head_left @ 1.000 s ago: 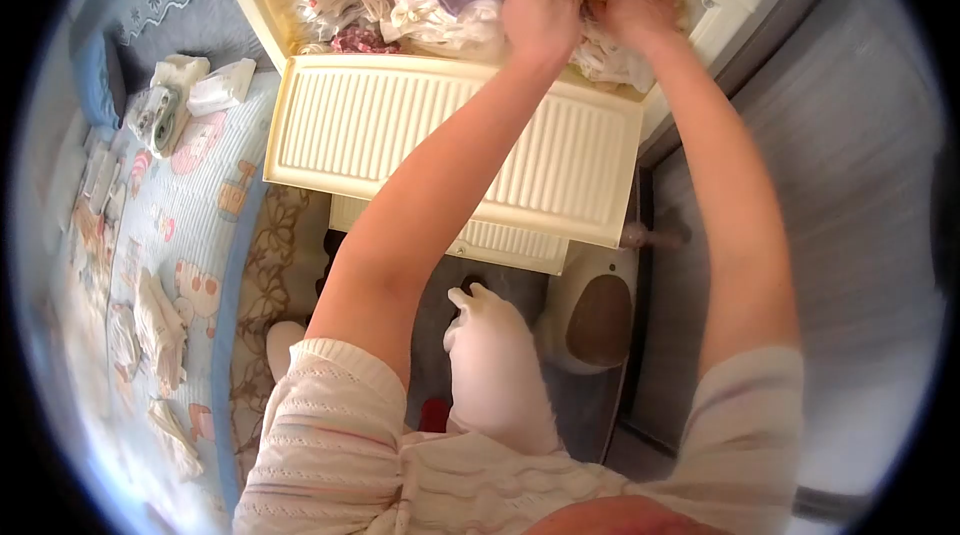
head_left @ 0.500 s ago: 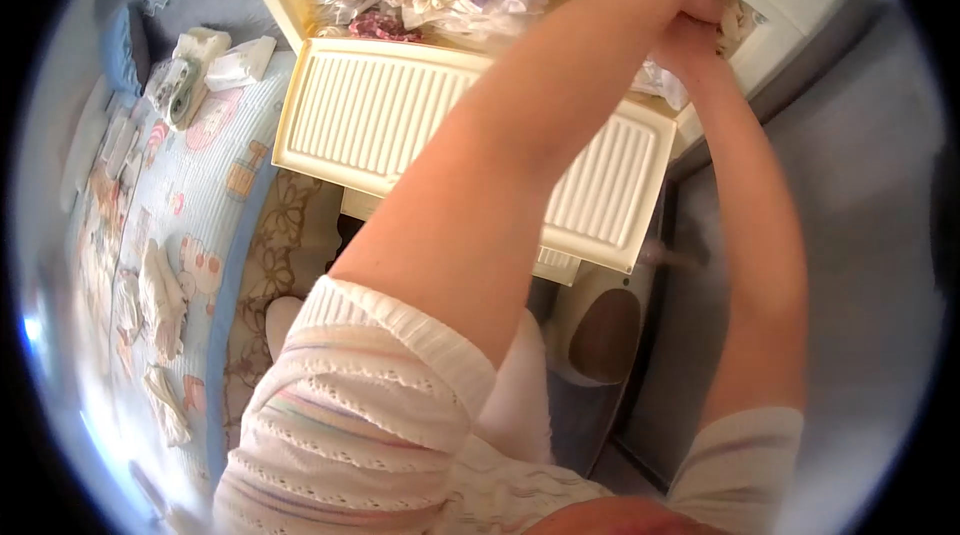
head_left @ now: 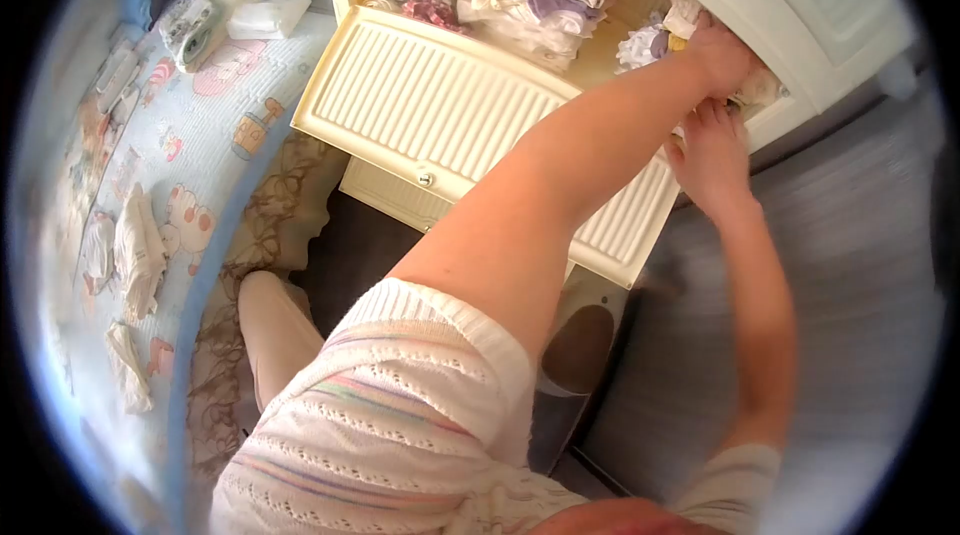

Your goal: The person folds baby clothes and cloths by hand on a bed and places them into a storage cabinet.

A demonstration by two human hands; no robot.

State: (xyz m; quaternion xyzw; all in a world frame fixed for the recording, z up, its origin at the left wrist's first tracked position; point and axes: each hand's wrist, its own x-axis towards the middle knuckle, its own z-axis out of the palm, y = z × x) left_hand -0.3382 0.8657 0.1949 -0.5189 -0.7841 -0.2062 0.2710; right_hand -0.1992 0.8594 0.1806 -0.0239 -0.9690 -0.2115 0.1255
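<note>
Stacked clothes (head_left: pixel 525 23) already in drawer (head_left: pixel 400 85); bunched clothes (head_left: pixel 640 49) seem not yet neat. Left hand (head_left: pixel 724 60) among these, right hand (head_left: pixel 712 160) just beside; both grips hidden, cannot tell.

two hands (head_left: pixel 722 60) (head_left: pixel 714 157), two drawers (head_left: pixel 440 100) (head_left: pixel 385 195), one bed (head_left: pixel 215 145)

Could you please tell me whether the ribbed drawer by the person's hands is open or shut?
The drawer is open: clothes are visible inside it, and the left hand reaches in at the right end.
</note>
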